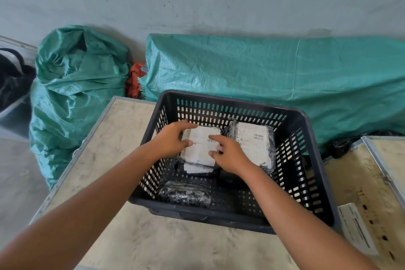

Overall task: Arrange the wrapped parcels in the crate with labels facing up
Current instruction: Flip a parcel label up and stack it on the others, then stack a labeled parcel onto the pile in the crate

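A dark slotted plastic crate (311, 184) stands on a pale board. Inside at the back left lies a black-wrapped parcel (200, 146) with its white label up. My left hand (169, 141) grips its left edge and my right hand (230, 155) presses on its right side. Under it a second labelled parcel (197, 169) shows only its front edge. A larger parcel (255, 142) lies label up at the back right. A small black parcel (185, 195) rests at the front left with no label showing.
The crate sits on a wooden table top (122, 138) with metal edging. A second board (372, 182) with a white paper slip (356, 228) lies to the right. Green woven sacks (74, 94) and a green tarp (274, 72) stand behind, against the wall.
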A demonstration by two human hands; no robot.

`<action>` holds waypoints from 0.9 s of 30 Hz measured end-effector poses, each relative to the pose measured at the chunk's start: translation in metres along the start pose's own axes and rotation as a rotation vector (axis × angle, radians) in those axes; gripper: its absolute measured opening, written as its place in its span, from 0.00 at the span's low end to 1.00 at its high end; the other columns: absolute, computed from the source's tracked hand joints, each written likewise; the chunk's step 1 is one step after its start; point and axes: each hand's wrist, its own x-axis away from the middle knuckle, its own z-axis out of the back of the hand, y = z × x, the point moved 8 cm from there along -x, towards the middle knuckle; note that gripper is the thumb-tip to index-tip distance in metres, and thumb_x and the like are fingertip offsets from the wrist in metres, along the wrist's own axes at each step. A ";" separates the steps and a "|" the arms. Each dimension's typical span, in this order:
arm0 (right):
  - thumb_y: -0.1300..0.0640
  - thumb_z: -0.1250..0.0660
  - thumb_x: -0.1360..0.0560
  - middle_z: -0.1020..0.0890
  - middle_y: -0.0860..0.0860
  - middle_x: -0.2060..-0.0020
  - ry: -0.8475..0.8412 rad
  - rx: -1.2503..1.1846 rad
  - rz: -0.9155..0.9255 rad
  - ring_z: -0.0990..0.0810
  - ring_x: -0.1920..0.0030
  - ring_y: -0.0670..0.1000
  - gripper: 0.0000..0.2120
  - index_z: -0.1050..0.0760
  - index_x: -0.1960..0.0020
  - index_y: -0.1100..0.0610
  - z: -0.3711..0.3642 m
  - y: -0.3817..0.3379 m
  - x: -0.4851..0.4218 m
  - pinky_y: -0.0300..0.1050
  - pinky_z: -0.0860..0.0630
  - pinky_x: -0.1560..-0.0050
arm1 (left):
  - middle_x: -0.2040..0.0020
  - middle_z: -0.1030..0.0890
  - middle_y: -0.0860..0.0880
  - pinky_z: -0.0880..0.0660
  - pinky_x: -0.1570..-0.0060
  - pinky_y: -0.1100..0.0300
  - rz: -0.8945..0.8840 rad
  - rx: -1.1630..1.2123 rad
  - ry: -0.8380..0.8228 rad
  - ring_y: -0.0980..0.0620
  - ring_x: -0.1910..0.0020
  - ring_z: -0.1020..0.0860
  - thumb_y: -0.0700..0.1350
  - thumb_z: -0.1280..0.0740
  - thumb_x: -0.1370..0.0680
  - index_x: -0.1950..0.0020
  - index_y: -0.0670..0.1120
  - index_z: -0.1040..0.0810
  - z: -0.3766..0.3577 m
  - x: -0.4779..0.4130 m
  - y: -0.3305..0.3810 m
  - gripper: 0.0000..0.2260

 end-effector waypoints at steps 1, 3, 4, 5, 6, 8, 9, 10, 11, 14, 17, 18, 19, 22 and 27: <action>0.59 0.29 0.20 0.29 0.51 0.23 -0.029 -0.022 0.002 0.25 0.29 0.54 0.26 0.29 0.24 0.49 0.000 0.003 0.006 0.54 0.26 0.30 | 0.26 0.27 0.47 0.30 0.33 0.55 0.015 0.024 -0.037 0.49 0.32 0.25 0.42 0.26 0.23 0.27 0.55 0.26 -0.002 0.009 -0.002 0.26; 0.59 0.26 0.23 0.25 0.50 0.26 -0.119 -0.017 0.016 0.20 0.36 0.49 0.25 0.25 0.27 0.48 -0.006 0.011 0.014 0.47 0.21 0.37 | 0.30 0.23 0.48 0.25 0.38 0.54 0.045 0.024 -0.152 0.51 0.40 0.23 0.42 0.25 0.24 0.27 0.54 0.25 -0.016 0.028 -0.009 0.26; 0.60 0.24 0.24 0.23 0.50 0.28 -0.186 -0.018 0.017 0.19 0.40 0.47 0.25 0.23 0.29 0.47 -0.012 0.015 0.018 0.42 0.21 0.40 | 0.30 0.23 0.50 0.25 0.38 0.55 0.047 -0.012 -0.214 0.52 0.39 0.23 0.41 0.24 0.25 0.28 0.54 0.24 -0.025 0.036 -0.013 0.26; 0.59 0.22 0.26 0.22 0.49 0.30 -0.259 -0.020 0.011 0.18 0.42 0.46 0.25 0.22 0.30 0.47 -0.019 0.018 0.022 0.40 0.21 0.42 | 0.31 0.23 0.52 0.26 0.37 0.57 0.041 -0.064 -0.276 0.52 0.37 0.23 0.41 0.24 0.25 0.29 0.53 0.23 -0.034 0.043 -0.017 0.26; 0.59 0.21 0.27 0.21 0.49 0.31 -0.329 -0.022 -0.001 0.17 0.42 0.46 0.26 0.21 0.31 0.47 -0.026 0.021 0.026 0.42 0.20 0.42 | 0.32 0.23 0.54 0.28 0.37 0.59 0.033 -0.115 -0.336 0.53 0.36 0.24 0.42 0.23 0.26 0.29 0.53 0.22 -0.042 0.050 -0.020 0.26; 0.58 0.19 0.30 0.19 0.47 0.33 -0.437 -0.025 -0.027 0.17 0.40 0.49 0.27 0.20 0.32 0.47 -0.041 0.025 0.033 0.49 0.20 0.38 | 0.33 0.21 0.54 0.30 0.37 0.60 0.035 -0.189 -0.458 0.53 0.36 0.23 0.43 0.22 0.27 0.29 0.53 0.22 -0.058 0.062 -0.027 0.27; 0.57 0.18 0.31 0.19 0.46 0.34 -0.476 -0.023 -0.029 0.17 0.40 0.48 0.27 0.19 0.33 0.48 -0.049 0.026 0.036 0.48 0.20 0.38 | 0.33 0.21 0.54 0.30 0.36 0.59 0.050 -0.217 -0.519 0.53 0.36 0.23 0.44 0.22 0.27 0.27 0.53 0.24 -0.065 0.067 -0.032 0.29; 0.55 0.17 0.32 0.18 0.45 0.36 -0.508 -0.010 -0.021 0.18 0.41 0.46 0.28 0.19 0.34 0.48 -0.056 0.026 0.039 0.44 0.20 0.40 | 0.31 0.21 0.53 0.30 0.35 0.57 0.074 -0.242 -0.573 0.52 0.35 0.24 0.45 0.22 0.27 0.25 0.55 0.27 -0.071 0.071 -0.036 0.32; 0.54 0.16 0.33 0.18 0.44 0.38 -0.533 0.022 -0.005 0.18 0.42 0.44 0.28 0.19 0.34 0.49 -0.062 0.027 0.041 0.40 0.20 0.43 | 0.29 0.23 0.53 0.30 0.34 0.55 0.095 -0.269 -0.612 0.51 0.34 0.25 0.45 0.22 0.27 0.23 0.56 0.31 -0.076 0.074 -0.040 0.35; 0.51 0.15 0.35 0.16 0.43 0.43 -0.541 0.160 0.058 0.17 0.43 0.45 0.27 0.17 0.38 0.47 -0.070 0.027 0.043 0.43 0.20 0.44 | 0.27 0.26 0.53 0.30 0.33 0.53 0.086 -0.341 -0.649 0.50 0.32 0.26 0.45 0.24 0.26 0.22 0.60 0.34 -0.081 0.077 -0.046 0.35; 0.54 0.14 0.37 0.14 0.45 0.42 -0.523 0.077 0.046 0.16 0.42 0.47 0.27 0.17 0.39 0.49 -0.067 0.030 0.039 0.45 0.20 0.40 | 0.33 0.20 0.53 0.27 0.37 0.53 0.111 -0.288 -0.631 0.51 0.40 0.22 0.44 0.23 0.27 0.25 0.59 0.29 -0.083 0.074 -0.049 0.33; 0.57 0.14 0.36 0.14 0.46 0.43 -0.510 0.000 0.030 0.16 0.42 0.47 0.26 0.16 0.40 0.49 -0.065 0.031 0.038 0.46 0.20 0.38 | 0.33 0.20 0.52 0.27 0.39 0.55 0.137 -0.274 -0.597 0.51 0.41 0.22 0.43 0.22 0.27 0.24 0.57 0.29 -0.083 0.072 -0.050 0.33; 0.60 0.15 0.35 0.13 0.47 0.44 -0.486 -0.082 0.015 0.15 0.42 0.46 0.24 0.16 0.42 0.49 -0.061 0.033 0.036 0.46 0.20 0.36 | 0.33 0.21 0.51 0.29 0.39 0.57 0.154 -0.275 -0.549 0.50 0.40 0.22 0.42 0.22 0.28 0.24 0.55 0.29 -0.081 0.069 -0.052 0.34; 0.63 0.18 0.31 0.12 0.41 0.49 -0.372 -0.204 0.007 0.15 0.44 0.41 0.17 0.13 0.50 0.43 -0.048 0.037 0.031 0.49 0.23 0.32 | 0.28 0.24 0.49 0.34 0.36 0.62 0.147 -0.278 -0.397 0.48 0.31 0.25 0.39 0.24 0.26 0.22 0.53 0.32 -0.074 0.058 -0.050 0.34; 0.56 0.18 0.31 0.16 0.36 0.48 -0.436 0.002 0.089 0.22 0.47 0.30 0.16 0.13 0.46 0.41 -0.058 0.030 0.031 0.30 0.28 0.43 | 0.24 0.29 0.45 0.35 0.29 0.54 0.127 -0.333 -0.353 0.45 0.26 0.30 0.40 0.28 0.22 0.22 0.55 0.33 -0.070 0.053 -0.048 0.31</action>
